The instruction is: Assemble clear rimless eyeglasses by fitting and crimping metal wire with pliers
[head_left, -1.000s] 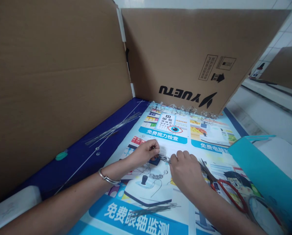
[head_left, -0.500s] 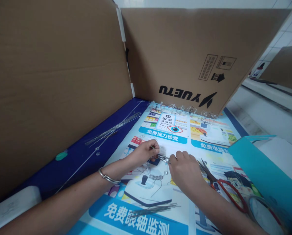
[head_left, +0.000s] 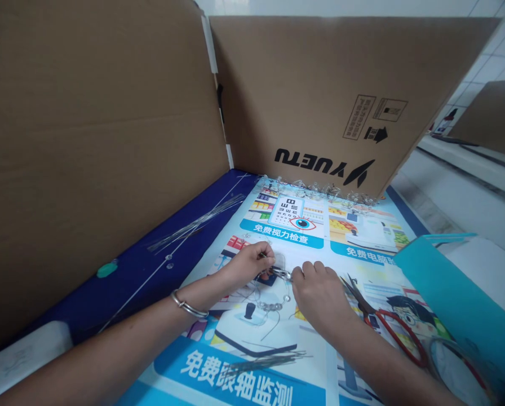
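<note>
From my camera, my left hand (head_left: 258,262) pinches a thin wire, its fingertips closed. My right hand (head_left: 320,290) grips metal pliers (head_left: 283,274), their tip at the left fingers. The beaded strand (head_left: 271,306) lies on the printed sheet (head_left: 273,225) just below the pliers. Red-handled scissors (head_left: 373,313) lie beside my right hand.
</note>
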### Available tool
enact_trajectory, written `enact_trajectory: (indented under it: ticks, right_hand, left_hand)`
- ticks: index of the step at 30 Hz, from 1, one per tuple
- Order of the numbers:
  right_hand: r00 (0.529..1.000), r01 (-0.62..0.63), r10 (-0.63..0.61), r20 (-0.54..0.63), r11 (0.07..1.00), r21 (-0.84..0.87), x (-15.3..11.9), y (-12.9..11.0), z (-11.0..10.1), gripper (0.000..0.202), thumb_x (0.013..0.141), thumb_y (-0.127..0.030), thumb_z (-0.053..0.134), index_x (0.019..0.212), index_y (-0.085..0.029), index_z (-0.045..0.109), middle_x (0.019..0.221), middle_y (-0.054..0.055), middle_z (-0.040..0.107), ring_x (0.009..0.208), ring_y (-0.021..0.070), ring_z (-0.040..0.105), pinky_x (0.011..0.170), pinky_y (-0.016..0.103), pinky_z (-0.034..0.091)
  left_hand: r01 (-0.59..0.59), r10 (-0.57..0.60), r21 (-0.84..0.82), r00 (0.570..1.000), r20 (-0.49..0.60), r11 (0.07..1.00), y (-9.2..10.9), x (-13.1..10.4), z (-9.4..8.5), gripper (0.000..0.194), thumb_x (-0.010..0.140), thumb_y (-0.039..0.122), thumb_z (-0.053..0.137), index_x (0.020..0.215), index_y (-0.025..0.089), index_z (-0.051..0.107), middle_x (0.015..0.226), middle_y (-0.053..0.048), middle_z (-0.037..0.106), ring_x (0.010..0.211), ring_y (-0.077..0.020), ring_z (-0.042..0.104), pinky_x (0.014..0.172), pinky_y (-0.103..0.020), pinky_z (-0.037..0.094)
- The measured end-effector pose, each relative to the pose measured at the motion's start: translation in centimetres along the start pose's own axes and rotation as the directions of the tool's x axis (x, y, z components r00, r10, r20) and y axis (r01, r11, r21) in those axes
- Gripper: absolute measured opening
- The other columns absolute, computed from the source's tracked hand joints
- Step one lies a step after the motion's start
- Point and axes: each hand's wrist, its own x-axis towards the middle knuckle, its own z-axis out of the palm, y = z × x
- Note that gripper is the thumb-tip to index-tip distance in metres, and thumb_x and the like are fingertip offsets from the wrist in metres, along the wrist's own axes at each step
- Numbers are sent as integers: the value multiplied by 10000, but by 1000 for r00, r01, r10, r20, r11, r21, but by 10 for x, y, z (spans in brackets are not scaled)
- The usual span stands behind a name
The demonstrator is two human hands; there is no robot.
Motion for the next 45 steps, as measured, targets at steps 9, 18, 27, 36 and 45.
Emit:
enact_trajectory:
  ticks: [9, 18, 27, 36, 45]
  right_hand:
    - [997, -16, 12, 75, 999, 47, 1, 3, -3, 115, 828, -261, 469, 795, -188, 552, 767, 57, 528, 742, 182, 430, 575, 280, 203]
    - [996, -29, 22, 89, 997, 75, 2, 4, -1, 121, 820, -294, 478, 815, -200, 553, 793, 54, 528, 774, 192, 436, 598, 291, 218]
    - [996, -39, 32, 78, 995, 95, 0, 3, -2, 112, 817, -275, 482, 808, -189, 553, 787, 59, 525, 778, 193, 436, 609, 299, 222]
    - [995, -73, 66, 79, 994, 81, -1, 0, -2, 100, 811, -267, 483, 811, -192, 550, 800, 61, 521, 787, 199, 432, 611, 298, 219]
    - [993, -76, 68, 95, 993, 86, -1, -1, -4, 123, 824, -273, 465, 824, -189, 556, 803, 62, 527, 789, 192, 437, 611, 297, 226]
  left_hand:
    - [-9, 8, 44, 1000, 8, 999, 1, 0, 0, 112, 760, 257, 518, 739, 156, 475, 613, 17, 551, 553, -107, 542, 550, -236, 451]
    - [-13, 12, 25, 999, 30, 1000, 2, 0, -2, 94, 760, 240, 517, 741, 155, 483, 626, 14, 559, 557, -108, 551, 558, -245, 464]
    - [10, -10, -5, 1000, 14, 1000, 2, 0, -2, 113, 752, 250, 535, 746, 148, 489, 618, 7, 575, 542, -109, 566, 538, -233, 454]
    - [17, -17, 5, 1000, -21, 1000, 1, 1, 1, 121, 749, 261, 539, 726, 157, 481, 612, 11, 578, 546, -112, 569, 550, -240, 459]
    - [25, -25, -27, 999, -21, 999, 3, 1, 1, 140, 737, 271, 555, 714, 154, 480, 616, 17, 560, 543, -110, 561, 544, -241, 458]
